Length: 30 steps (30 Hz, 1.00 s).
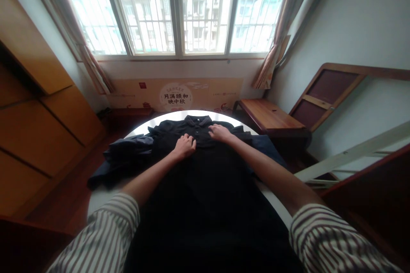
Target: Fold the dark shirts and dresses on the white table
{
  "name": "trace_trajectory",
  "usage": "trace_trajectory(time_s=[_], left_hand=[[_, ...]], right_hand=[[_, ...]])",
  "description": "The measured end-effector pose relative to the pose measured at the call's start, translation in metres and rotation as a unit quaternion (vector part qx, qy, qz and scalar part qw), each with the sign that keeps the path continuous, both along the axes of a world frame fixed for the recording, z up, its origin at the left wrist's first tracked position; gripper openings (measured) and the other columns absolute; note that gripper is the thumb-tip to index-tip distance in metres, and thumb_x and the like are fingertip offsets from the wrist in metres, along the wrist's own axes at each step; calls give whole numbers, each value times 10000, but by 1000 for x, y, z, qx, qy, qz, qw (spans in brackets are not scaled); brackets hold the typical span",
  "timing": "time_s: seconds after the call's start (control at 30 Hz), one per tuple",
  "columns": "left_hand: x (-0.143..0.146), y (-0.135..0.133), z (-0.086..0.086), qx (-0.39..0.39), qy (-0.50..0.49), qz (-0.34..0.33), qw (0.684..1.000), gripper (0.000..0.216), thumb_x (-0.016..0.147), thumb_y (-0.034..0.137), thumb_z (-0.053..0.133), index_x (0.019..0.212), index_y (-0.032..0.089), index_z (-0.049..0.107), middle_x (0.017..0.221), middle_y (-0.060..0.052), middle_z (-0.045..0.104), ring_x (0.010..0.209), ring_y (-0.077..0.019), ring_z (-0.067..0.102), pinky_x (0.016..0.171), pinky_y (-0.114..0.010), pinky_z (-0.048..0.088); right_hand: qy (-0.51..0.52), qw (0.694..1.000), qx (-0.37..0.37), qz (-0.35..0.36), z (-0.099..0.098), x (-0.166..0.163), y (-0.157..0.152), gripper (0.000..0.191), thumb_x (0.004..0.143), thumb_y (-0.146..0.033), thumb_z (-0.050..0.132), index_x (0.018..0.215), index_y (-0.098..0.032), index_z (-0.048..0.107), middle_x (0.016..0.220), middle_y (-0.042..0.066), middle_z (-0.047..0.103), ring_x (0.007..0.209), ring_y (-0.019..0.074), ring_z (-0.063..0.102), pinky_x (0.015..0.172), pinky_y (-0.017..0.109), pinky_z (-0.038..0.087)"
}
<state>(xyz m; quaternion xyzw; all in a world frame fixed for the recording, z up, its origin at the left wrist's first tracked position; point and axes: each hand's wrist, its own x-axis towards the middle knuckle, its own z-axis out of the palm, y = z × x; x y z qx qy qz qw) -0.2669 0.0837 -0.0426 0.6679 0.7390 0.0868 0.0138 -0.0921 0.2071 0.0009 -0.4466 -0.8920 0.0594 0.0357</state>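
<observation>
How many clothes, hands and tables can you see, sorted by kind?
Black collared polo shirt spread flat: 1
Dark blue crumpled garments, one at the left, one at the right: 2
Bare hands resting on the shirt, left hand and right hand: 2
Round white table: 1
Brown wooden side table: 1
Total: 7

Head camera — single view, worn above the near edge of the round table, facing forward and down across it toward the window beyond; close range.

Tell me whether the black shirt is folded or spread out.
Spread out: the black shirt lies flat on the table, collar away, left hand and right hand resting on it.
</observation>
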Motion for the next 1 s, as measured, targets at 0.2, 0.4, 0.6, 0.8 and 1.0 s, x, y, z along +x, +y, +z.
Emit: trace_trajectory(time_s=[0.2, 0.4, 0.6, 0.8, 1.0], left_hand=[[-34, 67, -2, -46, -15, 61, 997, 605, 974, 519, 280, 1511, 248, 347, 1597, -110, 265, 1452, -355, 243, 1136, -572, 232], [-55, 98, -19, -66, -22, 85, 994, 682, 935, 635, 230, 1546, 333, 244, 1638, -28, 132, 1488, -370, 84, 1161, -614, 98], [-53, 103, -12, -47, -17, 83, 995, 657, 951, 585, 275, 1526, 272, 322, 1618, -84, 209, 1462, -412, 162, 1130, -658, 149], [-13, 55, 24, 33, 3, -3, 999, 443, 981, 272, 369, 1377, 127, 504, 1475, -171, 439, 1353, -319, 394, 1119, -502, 307], [37, -149, 36, 99, -28, -267, 958, 276, 1013, 295, 405, 1088, 180, 645, 982, -66, 676, 903, -180, 633, 885, -333, 510]], right_hand=[[-6, 997, -66, -28, -42, -46, 19, 665, 956, -655, 219, 1551, -359, 218, 1625, 60, 195, 1451, 452, 139, 1058, 757, 112], [-5, 996, -79, -37, -51, -55, 57, 637, 949, -667, 214, 1539, -427, 192, 1641, 11, 127, 1469, 438, 33, 1052, 768, -16], [37, 999, 25, 26, -32, -55, 35, 549, 1015, -409, 261, 1503, -187, 374, 1574, 165, 296, 1418, 426, 248, 1078, 715, 159], [36, 972, 41, 227, -2, 14, -91, 315, 965, -308, 473, 1175, -148, 646, 1249, 145, 625, 1098, 249, 603, 1002, 393, 438], [105, 933, 1, 345, 6, 152, -241, 406, 898, -477, 610, 1165, -175, 657, 1176, 123, 672, 1089, 253, 626, 977, 405, 500]])
